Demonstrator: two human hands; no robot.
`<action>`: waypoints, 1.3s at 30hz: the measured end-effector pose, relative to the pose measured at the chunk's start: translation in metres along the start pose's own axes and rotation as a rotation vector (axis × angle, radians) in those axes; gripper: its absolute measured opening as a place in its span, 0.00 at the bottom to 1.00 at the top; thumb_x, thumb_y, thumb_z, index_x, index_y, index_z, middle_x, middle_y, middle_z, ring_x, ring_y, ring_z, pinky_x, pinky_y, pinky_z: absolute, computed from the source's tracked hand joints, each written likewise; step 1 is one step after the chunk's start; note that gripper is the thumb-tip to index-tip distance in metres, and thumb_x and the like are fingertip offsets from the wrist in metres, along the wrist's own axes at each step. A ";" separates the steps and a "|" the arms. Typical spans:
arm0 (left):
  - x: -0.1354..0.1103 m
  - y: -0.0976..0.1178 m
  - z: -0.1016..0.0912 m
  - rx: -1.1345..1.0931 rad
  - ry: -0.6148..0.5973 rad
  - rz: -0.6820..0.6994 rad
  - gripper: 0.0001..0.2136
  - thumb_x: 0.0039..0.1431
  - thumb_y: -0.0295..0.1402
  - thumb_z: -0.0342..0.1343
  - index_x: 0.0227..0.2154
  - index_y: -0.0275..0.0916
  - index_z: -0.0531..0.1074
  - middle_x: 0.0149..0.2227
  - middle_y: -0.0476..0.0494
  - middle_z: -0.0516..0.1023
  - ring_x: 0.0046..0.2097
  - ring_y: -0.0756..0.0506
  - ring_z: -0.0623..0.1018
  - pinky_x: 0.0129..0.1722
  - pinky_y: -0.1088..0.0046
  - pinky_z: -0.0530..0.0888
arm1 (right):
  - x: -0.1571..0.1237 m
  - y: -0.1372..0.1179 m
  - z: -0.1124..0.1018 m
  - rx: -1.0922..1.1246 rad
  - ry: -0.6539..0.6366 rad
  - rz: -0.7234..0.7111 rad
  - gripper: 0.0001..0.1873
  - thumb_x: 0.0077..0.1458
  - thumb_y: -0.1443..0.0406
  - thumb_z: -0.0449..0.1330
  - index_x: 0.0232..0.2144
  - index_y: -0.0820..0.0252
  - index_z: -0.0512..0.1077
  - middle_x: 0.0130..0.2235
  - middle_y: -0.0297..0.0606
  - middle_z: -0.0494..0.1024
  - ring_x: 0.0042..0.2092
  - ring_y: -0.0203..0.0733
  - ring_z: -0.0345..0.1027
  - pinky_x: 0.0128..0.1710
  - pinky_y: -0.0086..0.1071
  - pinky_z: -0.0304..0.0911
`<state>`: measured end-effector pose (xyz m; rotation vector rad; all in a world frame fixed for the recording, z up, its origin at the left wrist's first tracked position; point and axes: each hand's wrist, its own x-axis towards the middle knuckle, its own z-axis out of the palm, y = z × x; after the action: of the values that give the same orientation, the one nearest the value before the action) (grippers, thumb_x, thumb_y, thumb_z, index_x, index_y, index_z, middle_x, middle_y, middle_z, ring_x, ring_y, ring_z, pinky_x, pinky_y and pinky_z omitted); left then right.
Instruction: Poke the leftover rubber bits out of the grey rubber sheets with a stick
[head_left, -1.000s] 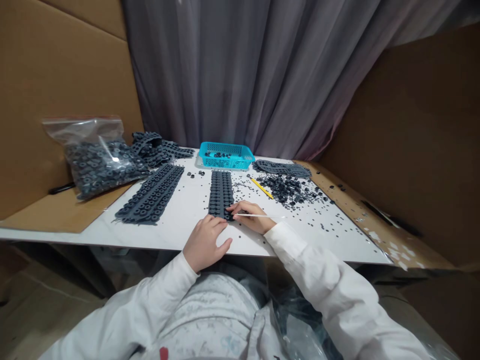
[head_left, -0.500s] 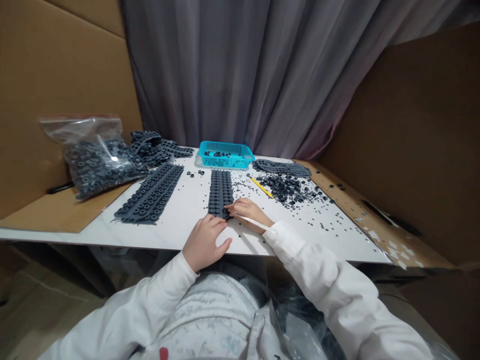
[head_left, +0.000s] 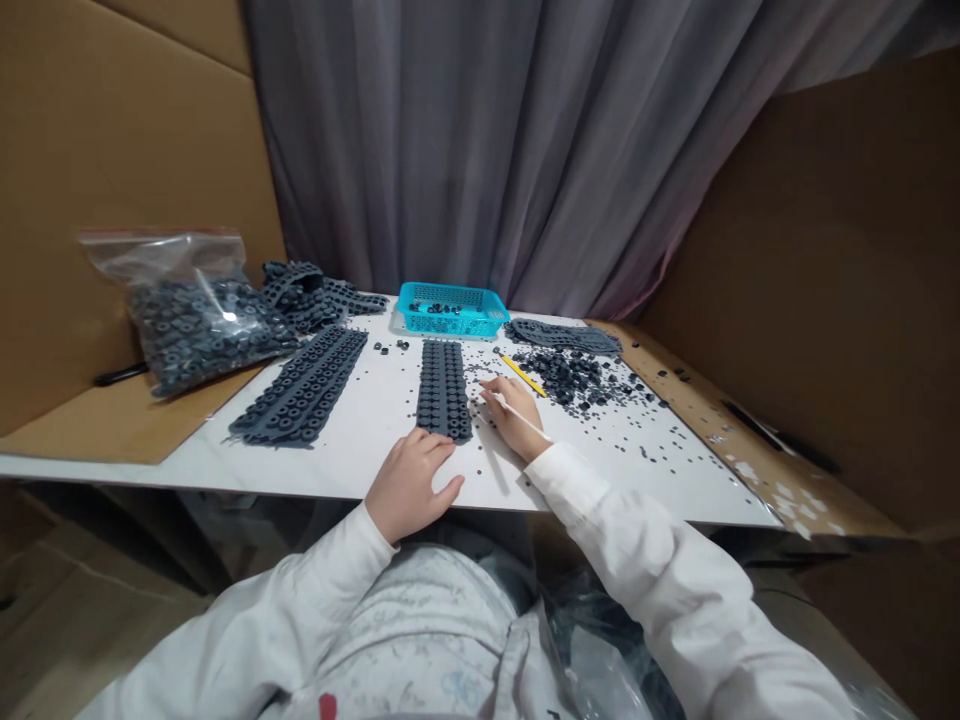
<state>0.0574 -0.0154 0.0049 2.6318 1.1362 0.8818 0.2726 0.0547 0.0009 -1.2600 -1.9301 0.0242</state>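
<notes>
A dark grey moulded sheet (head_left: 443, 385) with rows of round bumps lies lengthwise in front of me. My left hand (head_left: 411, 480) rests its outstretched fingers on the sheet's near end, with the thumb spread toward the right. To the right of the sheet, and apart from it, my right hand (head_left: 517, 415) is closed around a thin white stick (head_left: 525, 418). The stick's tip is too small to make out. Just beyond this hand lies a yellow pen-like tool (head_left: 523, 374), beside a pile of small black pieces (head_left: 574, 378).
A turquoise basket (head_left: 454, 322) with some black pieces stands at the back. On the left are stacked grey sheets (head_left: 304, 390) and a clear bag (head_left: 202, 330) of grey parts. More sheets (head_left: 566, 336) lie at back right. Cardboard walls (head_left: 825, 270) flank the white table (head_left: 352, 465).
My right hand has drawn away from the sheet toward the right and slightly back, still holding the white stick. My left hand and the sheet have stayed in place.
</notes>
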 end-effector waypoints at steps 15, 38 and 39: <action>-0.001 -0.002 0.002 -0.066 0.020 -0.015 0.11 0.55 0.34 0.57 0.41 0.37 0.74 0.45 0.40 0.76 0.46 0.39 0.71 0.47 0.59 0.70 | -0.001 0.005 0.000 0.215 0.082 0.118 0.12 0.56 0.57 0.57 0.26 0.58 0.68 0.25 0.34 0.69 0.29 0.40 0.63 0.34 0.33 0.58; 0.067 -0.057 0.000 -0.046 -0.141 -0.058 0.05 0.50 0.32 0.60 0.30 0.38 0.78 0.32 0.45 0.76 0.38 0.44 0.74 0.40 0.70 0.69 | -0.006 -0.009 0.001 0.788 -0.393 0.153 0.12 0.52 0.57 0.63 0.29 0.61 0.71 0.40 0.45 0.79 0.45 0.44 0.73 0.45 0.40 0.66; 0.067 -0.055 0.000 -0.047 -0.134 -0.055 0.05 0.51 0.32 0.60 0.30 0.39 0.79 0.31 0.45 0.76 0.38 0.44 0.74 0.40 0.70 0.69 | -0.006 -0.009 0.000 0.786 -0.399 0.147 0.13 0.52 0.57 0.63 0.28 0.61 0.71 0.41 0.45 0.79 0.45 0.44 0.73 0.45 0.40 0.66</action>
<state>0.0590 0.0703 0.0167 2.5656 1.1338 0.7013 0.2668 0.0458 0.0014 -0.8796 -1.8384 1.0707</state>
